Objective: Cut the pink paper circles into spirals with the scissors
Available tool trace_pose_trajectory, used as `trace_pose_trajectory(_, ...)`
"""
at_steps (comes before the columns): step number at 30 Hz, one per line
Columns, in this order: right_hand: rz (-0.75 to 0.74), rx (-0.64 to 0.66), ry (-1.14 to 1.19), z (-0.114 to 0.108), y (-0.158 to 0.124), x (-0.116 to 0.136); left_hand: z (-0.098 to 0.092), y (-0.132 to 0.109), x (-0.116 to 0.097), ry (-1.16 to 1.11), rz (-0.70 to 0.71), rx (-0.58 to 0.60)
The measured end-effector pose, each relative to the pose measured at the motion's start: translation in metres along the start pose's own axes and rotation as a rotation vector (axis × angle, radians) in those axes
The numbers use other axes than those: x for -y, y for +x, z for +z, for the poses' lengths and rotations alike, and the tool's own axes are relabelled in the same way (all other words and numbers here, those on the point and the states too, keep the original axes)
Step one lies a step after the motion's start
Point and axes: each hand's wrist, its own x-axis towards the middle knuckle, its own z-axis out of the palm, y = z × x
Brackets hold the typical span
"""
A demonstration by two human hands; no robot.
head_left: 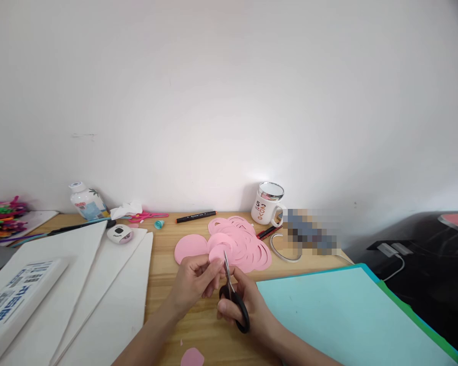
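Near the middle of the desk, my left hand [198, 279] pinches a small pink paper piece [216, 251] between thumb and fingers. My right hand [244, 300] grips black-handled scissors [229, 277], thumb and fingers in the loops. The narrow metal blades point up and away, right beside the paper's edge; whether they are cutting into it I cannot tell. Just beyond both hands lies a pile of pink paper cut-outs [248, 244] with curved slits. A plain pink paper disc [190, 248] rests at the pile's left. Close to the front edge is another pink piece [193, 357].
A white mug [265, 206] stands by the wall, a black marker [196, 217] left of it. White boards [125, 284] and a white box [23, 290] cover the left; light-blue sheets [328, 300] lie right. A bottle [87, 201] and pink scissors [148, 216] are behind.
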Motion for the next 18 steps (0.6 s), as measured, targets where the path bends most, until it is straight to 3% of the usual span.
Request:
trace_pose_trajectory(7, -0.128, 0.029, 0.069, -0.0001, 0.0033, 0.0038, -0.0005, 0.0011, -0.0006, -0.001, -0.007, 0.085)
trace_pose_trajectory(18, -0.095, 0.020, 0.035, -0.0028, 0.0011, -0.0015, -0.0010, 0.0004, -0.0018, -0.016, -0.013, 0.075)
